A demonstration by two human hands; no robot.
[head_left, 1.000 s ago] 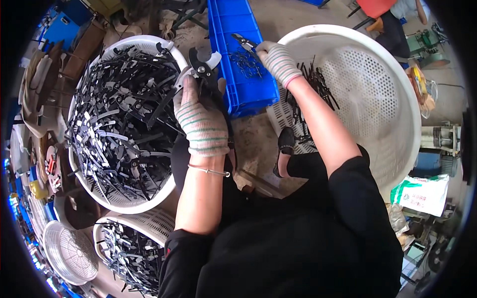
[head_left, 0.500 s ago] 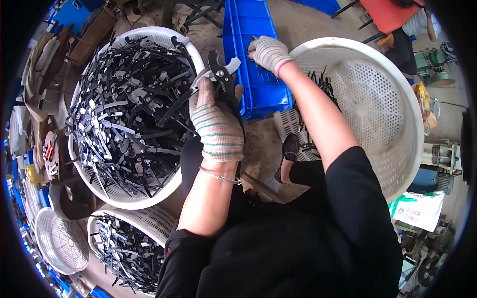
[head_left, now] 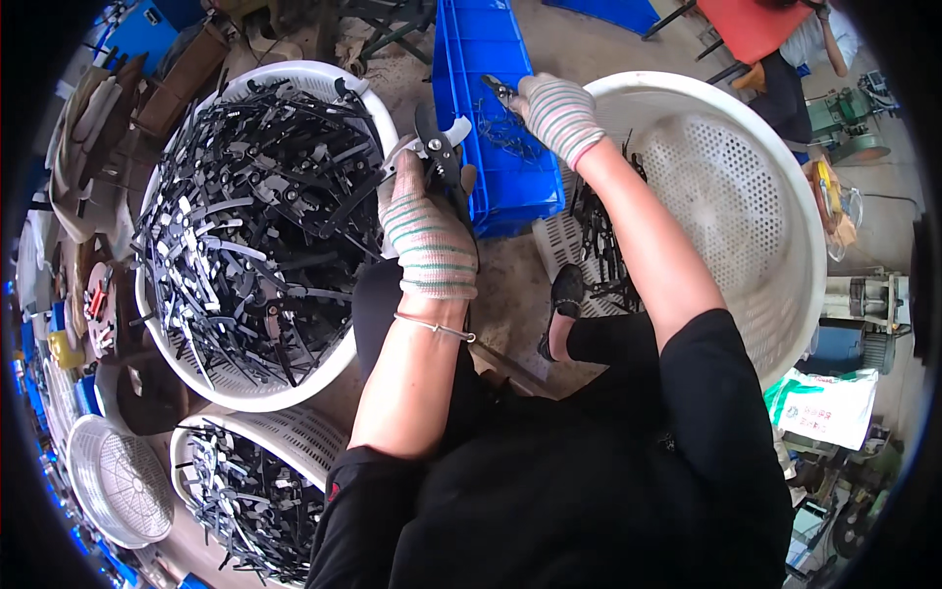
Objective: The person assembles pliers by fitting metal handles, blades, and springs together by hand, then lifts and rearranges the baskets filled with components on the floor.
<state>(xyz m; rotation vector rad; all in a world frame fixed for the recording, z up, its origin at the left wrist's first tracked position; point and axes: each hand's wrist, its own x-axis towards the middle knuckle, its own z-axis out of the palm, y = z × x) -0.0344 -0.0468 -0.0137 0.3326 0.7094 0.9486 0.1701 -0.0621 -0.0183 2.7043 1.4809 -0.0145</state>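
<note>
My left hand (head_left: pixel 430 240), in a striped work glove, is closed around a pair of pipe cutters (head_left: pixel 439 147). Their hooked black jaw and pale metal blade point upward, with toothed parts near the pivot; the handles are partly hidden by the glove. My right hand (head_left: pixel 561 116), gloved the same way, grips a small dark plier-like tool (head_left: pixel 499 91) whose tip points left. It hovers over a blue plastic crate (head_left: pixel 515 194), where thin dark wire-like pieces (head_left: pixel 505 133) lie in a tangle.
At left a large white basket (head_left: pixel 257 401) brims with black and silver cutter parts. Another white basket (head_left: pixel 304 442) of parts stands below it. To the right is a big white perforated basket (head_left: pixel 731 187), with black parts (head_left: pixel 599 236) beside its left rim. A person (head_left: pixel 785 93) sits far right.
My right hand has moved right, away from the crate's inside, bringing the dark tool and the tangled pieces into clearer view. My left hand keeps its hold on the pipe cutters.
</note>
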